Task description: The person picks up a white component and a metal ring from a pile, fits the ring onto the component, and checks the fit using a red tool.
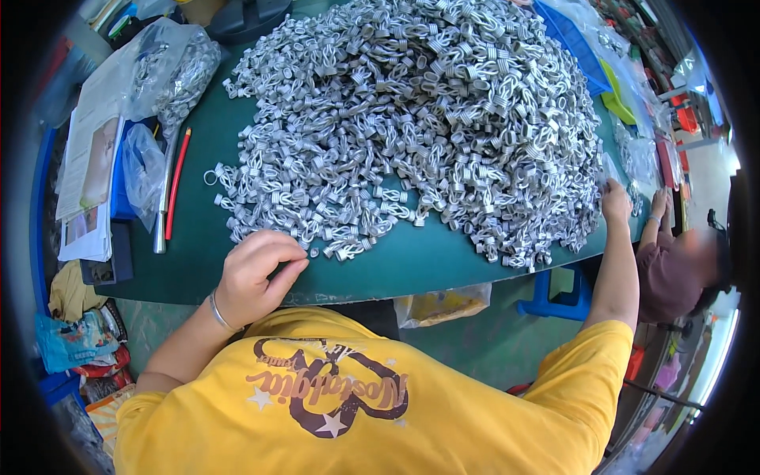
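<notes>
A large heap of small silver metal pieces (443,119), each with a ribbed collar and twisted loops, covers much of the green table (198,265). At the table's front edge my left hand (260,271) is closed, thumb against the curled fingers; anything inside it is hidden. Just right of its fingertips lies a small round silver bit (314,252). My right arm stretches to the heap's right side, where my right hand (616,203) has its fingers drawn together beside a piece of clear plastic (609,169). What those fingers grip is too small to make out.
Left of the heap lie a red pencil (179,184), a metal rod (161,231), papers (87,174) and a plastic bag of metal pieces (186,71). A blue tray (571,43) stands behind right. A blue stool (546,305) is below; another person (673,273) works at right.
</notes>
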The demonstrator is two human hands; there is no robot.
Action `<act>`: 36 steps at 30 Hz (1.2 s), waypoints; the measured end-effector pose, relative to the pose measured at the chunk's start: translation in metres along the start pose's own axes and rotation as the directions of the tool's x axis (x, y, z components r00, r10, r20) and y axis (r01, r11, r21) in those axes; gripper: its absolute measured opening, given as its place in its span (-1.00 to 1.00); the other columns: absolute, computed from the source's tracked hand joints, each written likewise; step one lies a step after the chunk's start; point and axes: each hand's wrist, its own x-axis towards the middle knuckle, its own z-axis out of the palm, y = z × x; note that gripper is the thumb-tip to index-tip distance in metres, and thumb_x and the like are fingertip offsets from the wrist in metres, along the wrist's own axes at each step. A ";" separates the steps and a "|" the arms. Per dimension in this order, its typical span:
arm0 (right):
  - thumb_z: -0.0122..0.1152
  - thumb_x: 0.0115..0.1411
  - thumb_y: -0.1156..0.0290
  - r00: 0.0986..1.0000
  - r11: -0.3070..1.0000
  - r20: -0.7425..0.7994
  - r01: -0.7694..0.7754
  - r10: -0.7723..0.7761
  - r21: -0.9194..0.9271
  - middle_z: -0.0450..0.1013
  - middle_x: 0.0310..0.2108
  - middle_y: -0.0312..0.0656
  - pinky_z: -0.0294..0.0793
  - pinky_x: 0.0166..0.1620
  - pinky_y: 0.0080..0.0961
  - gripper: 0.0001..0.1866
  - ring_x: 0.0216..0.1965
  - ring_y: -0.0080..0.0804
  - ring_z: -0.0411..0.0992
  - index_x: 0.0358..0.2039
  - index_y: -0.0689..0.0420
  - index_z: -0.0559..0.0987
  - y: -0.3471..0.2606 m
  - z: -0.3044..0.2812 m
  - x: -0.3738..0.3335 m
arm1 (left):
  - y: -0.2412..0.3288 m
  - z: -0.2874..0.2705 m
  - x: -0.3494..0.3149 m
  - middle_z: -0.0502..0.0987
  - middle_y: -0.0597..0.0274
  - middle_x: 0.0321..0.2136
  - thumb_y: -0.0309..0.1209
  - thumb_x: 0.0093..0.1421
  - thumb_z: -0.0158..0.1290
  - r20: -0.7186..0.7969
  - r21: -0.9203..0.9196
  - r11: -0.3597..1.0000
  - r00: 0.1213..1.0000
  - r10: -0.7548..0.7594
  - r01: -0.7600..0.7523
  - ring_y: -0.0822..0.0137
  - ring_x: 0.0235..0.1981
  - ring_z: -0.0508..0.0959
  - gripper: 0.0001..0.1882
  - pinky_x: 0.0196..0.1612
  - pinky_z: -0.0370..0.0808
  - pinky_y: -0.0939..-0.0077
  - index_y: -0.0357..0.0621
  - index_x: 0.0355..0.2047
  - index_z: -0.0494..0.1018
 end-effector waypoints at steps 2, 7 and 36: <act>-0.05 0.21 0.19 0.996 0.997 -0.049 -0.070 0.072 0.041 0.44 -0.09 -0.01 0.25 0.01 -0.18 -0.65 -0.05 -0.04 0.40 0.00 -0.09 0.42 0.015 0.009 0.005 | -0.001 0.001 0.001 0.51 0.10 -0.47 -0.66 -0.08 0.16 0.005 -0.007 1.000 1.000 0.012 -0.012 0.23 -0.46 0.53 -0.86 -0.39 0.45 0.52 -0.27 -0.47 0.46; 0.00 0.17 0.12 0.974 0.968 -0.194 -0.067 0.116 0.242 0.47 -0.15 -0.02 0.34 -0.06 -0.18 -0.56 -0.07 -0.03 0.40 0.05 -0.06 0.35 0.035 0.013 0.012 | -0.001 -0.001 0.004 0.51 0.09 -0.45 -0.67 -0.06 0.15 0.018 0.009 1.000 1.000 0.009 -0.010 0.23 -0.44 0.53 -0.86 -0.38 0.46 0.53 -0.28 -0.45 0.45; 0.25 -0.06 0.60 0.813 0.535 -0.545 0.560 -0.207 0.632 0.41 -0.53 -0.16 0.39 -0.45 -0.45 -0.88 -0.51 -0.28 0.39 -0.47 0.19 0.51 -0.180 -0.036 -0.286 | 0.001 0.000 -0.029 0.49 0.11 -0.35 -0.64 -0.12 0.19 -0.046 0.242 0.966 0.993 0.108 -0.094 0.14 -0.30 0.47 -0.77 -0.23 0.39 0.40 -0.23 -0.39 0.47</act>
